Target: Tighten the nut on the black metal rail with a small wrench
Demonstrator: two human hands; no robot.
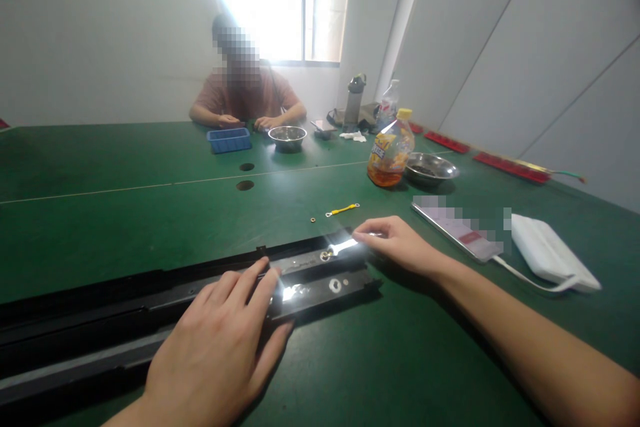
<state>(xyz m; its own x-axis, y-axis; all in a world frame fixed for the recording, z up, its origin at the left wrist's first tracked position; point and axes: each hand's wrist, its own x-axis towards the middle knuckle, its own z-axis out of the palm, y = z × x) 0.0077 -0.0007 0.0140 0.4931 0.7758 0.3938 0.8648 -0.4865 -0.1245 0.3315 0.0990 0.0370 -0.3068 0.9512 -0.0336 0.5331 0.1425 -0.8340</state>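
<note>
Rails of long, black, channel-like shape (170,293) are lying side by side on the smooth green tabletop (165,227), with their right ends near your right hand (395,240). Your two hands are resting apart. Your left hand (215,327) is lying across the rails, its fingers stretching over them and its thumb resting at the near side; whether it is gripping or only pressing, I cannot tell. Your right thumb and fingers are pinching the slim, shiny, silver metal tool (346,246), and its tip is pointing at the round, pale-ringed fitting (325,256) on the far rail; whether they are touching, I cannot tell. The tool is probably feeling light, stiff and a little slippery, so its outer end is offering the better hold. The rails are seeming stiff and rather heavy, and their flat parts are suiting your fingers more than the thin edges. Beyond them, the short yellow cable with silver ring ends (343,210) is lying near the small brass-coloured ring (313,219), probably bending softly in its middle.
</note>
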